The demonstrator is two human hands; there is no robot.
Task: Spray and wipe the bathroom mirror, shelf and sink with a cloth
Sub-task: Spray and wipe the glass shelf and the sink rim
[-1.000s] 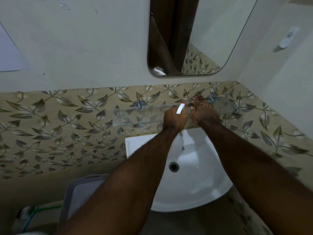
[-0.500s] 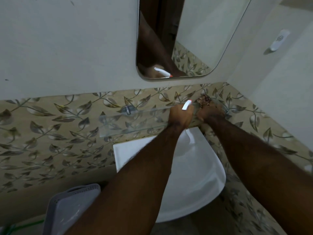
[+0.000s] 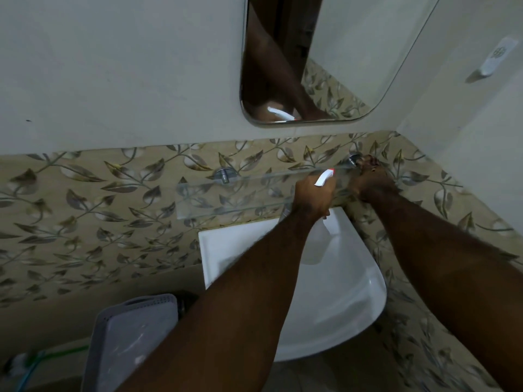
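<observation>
Currently, my left hand is gripping the spray bottle over the white sink, while my right hand is closing on the glass shelf's right end, cloth not discernible.

We are seeing the shelf sitting above the sink, the mirror hanging above both, and a basket lying left of the sink.

Dim light fills a corner where two plain pale walls meet. A band of leaf-patterned tiles runs below them. A grey plastic basket stands low at left.
</observation>
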